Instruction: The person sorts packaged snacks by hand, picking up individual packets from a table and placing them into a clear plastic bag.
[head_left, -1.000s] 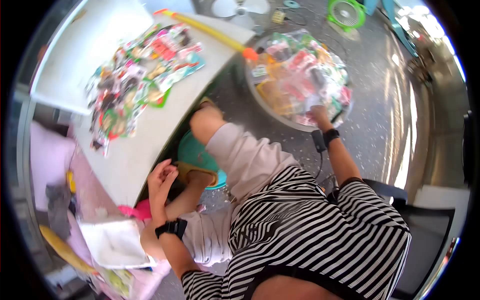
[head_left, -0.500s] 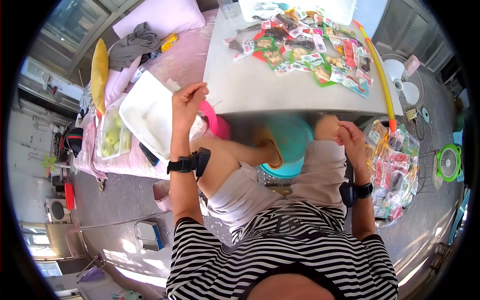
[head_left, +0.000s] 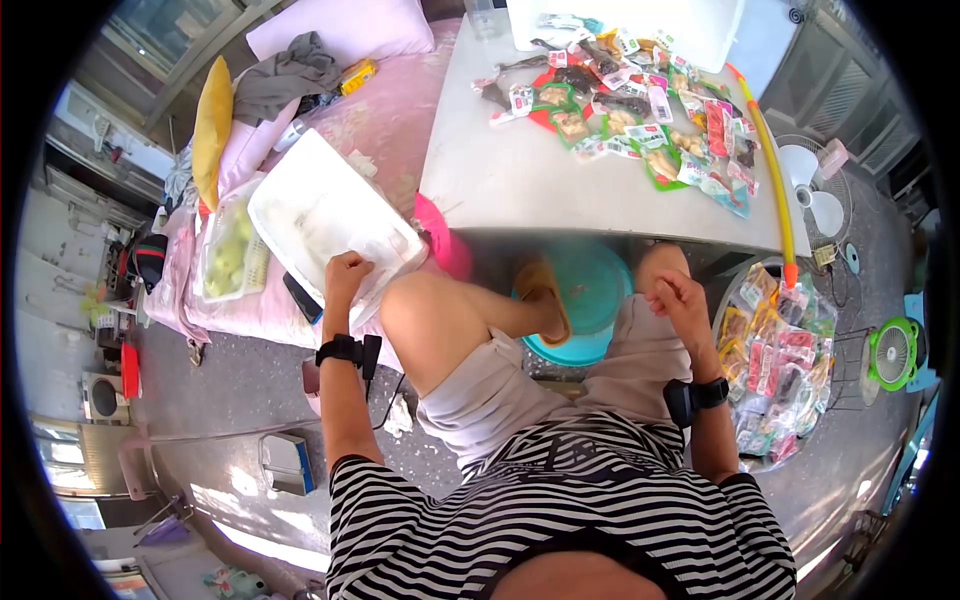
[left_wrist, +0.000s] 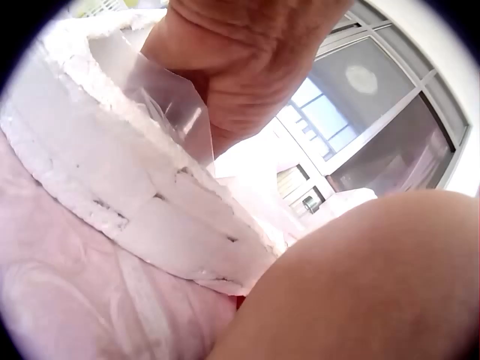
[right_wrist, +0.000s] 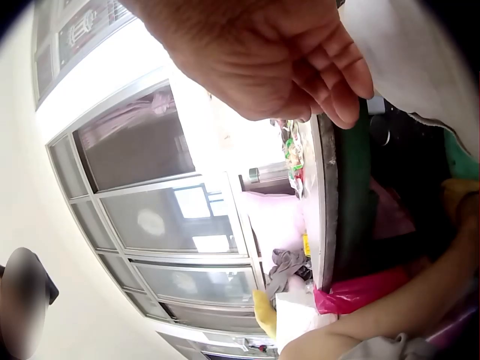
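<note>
My left hand (head_left: 347, 280) reaches down over the near end of a white foam box (head_left: 300, 225), fingers bent downward. In the left wrist view a clear plastic sheet (left_wrist: 176, 105) stands up between the box wall (left_wrist: 135, 180) and the hand, overlapping its fingers; I cannot tell whether they pinch it. My right hand (head_left: 680, 300) hovers near the right knee, fingers loosely curled around nothing, also seen in the right wrist view. A round tub of sealed food packets (head_left: 780, 370) is to its right. More snack packets (head_left: 655, 160) lie spread on the table.
The grey table (head_left: 470, 185) holds a white box (head_left: 630, 30) and a yellow tube (head_left: 772, 170). A teal basin (head_left: 590, 290) stands under its edge. A pink bag (head_left: 445, 240) and a basket of green fruit (head_left: 230, 260) flank the foam box. A green fan (head_left: 893, 352) is far right.
The head view has swung from the tub back to the table and bed. My right hand left the tub and came back near the knee; my left hand moved down to the foam box.
</note>
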